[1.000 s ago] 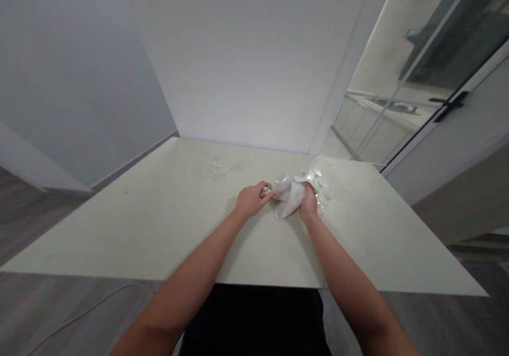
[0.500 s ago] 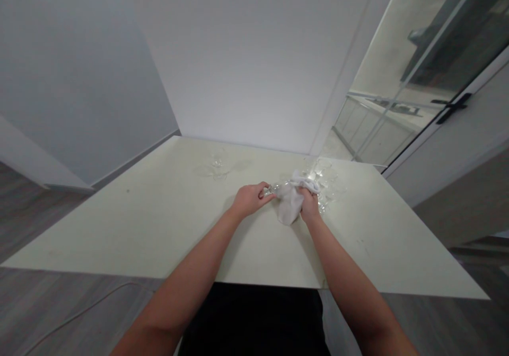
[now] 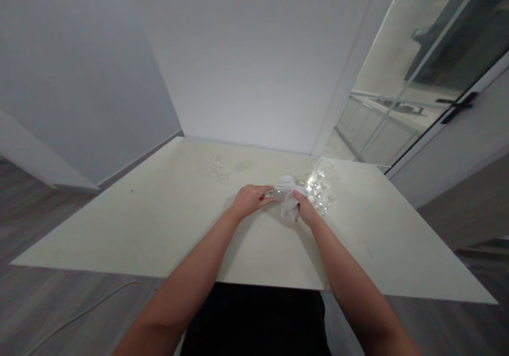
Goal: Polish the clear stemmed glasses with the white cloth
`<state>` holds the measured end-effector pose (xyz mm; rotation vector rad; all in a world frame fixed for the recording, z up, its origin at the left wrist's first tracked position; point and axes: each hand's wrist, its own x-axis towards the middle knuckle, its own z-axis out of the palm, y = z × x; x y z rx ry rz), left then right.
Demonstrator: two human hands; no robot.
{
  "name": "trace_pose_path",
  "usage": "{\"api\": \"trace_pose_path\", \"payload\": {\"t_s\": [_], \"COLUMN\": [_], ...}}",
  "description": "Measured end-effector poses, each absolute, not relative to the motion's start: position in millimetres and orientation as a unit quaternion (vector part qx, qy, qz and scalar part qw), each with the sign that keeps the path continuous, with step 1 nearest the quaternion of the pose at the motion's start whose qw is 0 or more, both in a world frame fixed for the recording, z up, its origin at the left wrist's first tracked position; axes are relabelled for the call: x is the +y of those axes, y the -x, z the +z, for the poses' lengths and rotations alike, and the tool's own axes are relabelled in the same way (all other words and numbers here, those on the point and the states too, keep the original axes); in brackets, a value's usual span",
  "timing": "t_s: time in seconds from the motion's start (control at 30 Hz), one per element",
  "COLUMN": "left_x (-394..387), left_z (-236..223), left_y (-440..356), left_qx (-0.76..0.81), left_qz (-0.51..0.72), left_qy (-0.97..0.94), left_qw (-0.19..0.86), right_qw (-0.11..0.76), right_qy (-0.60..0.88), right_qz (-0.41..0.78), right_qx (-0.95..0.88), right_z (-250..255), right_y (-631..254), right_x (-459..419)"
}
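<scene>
My left hand point(image 3: 251, 200) is closed on one end of a small clear glass point(image 3: 269, 193), held sideways just above the table. The glass's other end disappears into a white cloth point(image 3: 289, 210). My right hand point(image 3: 305, 207) grips this cloth with the thumb on top, pressing it around the glass. The exact shape of the glass is hidden by the cloth and fingers. Several clear glasses point(image 3: 319, 186) stand close together just right of my right hand, glinting. Farther back on the left is other clear glassware point(image 3: 219, 166), faint against the tabletop.
The pale table point(image 3: 151, 223) runs up to a white panel point(image 3: 246, 80) at the back. A glazed door with a black handle point(image 3: 459, 106) stands at the right. On the floor at lower left lies a thin cable point(image 3: 85, 311).
My right hand has shifted slightly left and turned, its thumb now on top of the cloth. The cloth has bunched differently around the glass. My left hand keeps its hold.
</scene>
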<state>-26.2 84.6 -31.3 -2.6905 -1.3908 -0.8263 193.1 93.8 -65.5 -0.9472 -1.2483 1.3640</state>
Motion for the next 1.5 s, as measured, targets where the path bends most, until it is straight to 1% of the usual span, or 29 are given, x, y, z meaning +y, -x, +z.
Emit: {"api": "trace_pose_path", "payload": {"t_s": [0.17,0.33,0.5,0.63,0.83,0.97,1.07,1.17,1.27,1.4,1.5], "left_x": [85.4,87.4,87.7,86.3,83.9,84.7,85.1,84.0,82.0,79.5,78.7], "left_z": [-33.3,-33.9,-34.6,-33.2,-30.9,-31.2,-32.4,-32.6,-30.9,-28.6,-28.8], "left_y": [26.5,27.9,28.2,28.3,28.8,30.1,29.6,26.8,22.8,19.3,19.2], "left_qx": [-0.400,-0.399,-0.413,-0.411,-0.400,-0.415,-0.431,-0.447,-0.457,-0.476,-0.484], "left_qz": [-0.254,-0.265,-0.264,-0.266,-0.265,-0.256,-0.246,-0.234,-0.235,-0.254,-0.261], "left_qy": [0.881,0.877,0.871,0.872,0.877,0.872,0.864,0.858,0.855,0.842,0.834], "left_qw": [0.001,0.017,0.035,0.015,0.006,0.048,0.085,0.100,0.072,-0.014,-0.049], "right_qw": [0.463,0.480,0.478,0.469,0.505,0.517,0.511,0.505,0.510,0.524,0.526], "right_qy": [0.343,0.345,0.384,0.351,0.298,0.311,0.338,0.368,0.364,0.312,0.293], "right_qz": [0.632,0.619,0.599,0.635,0.682,0.674,0.646,0.617,0.626,0.673,0.691], "right_qx": [-0.518,-0.517,-0.515,-0.504,-0.437,-0.427,-0.456,-0.479,-0.464,-0.418,-0.402], "right_z": [-65.1,-64.2,-66.8,-57.9,-35.9,-38.3,-46.7,-51.6,-48.6,-36.3,-28.3], "right_y": [-195.1,-192.7,-193.7,-192.6,-187.8,-183.8,-183.3,-186.3,-189.2,-189.3,-188.7], "right_x": [90.8,88.4,95.6,93.6,80.7,82.6,88.6,93.7,94.4,87.9,82.2]}}
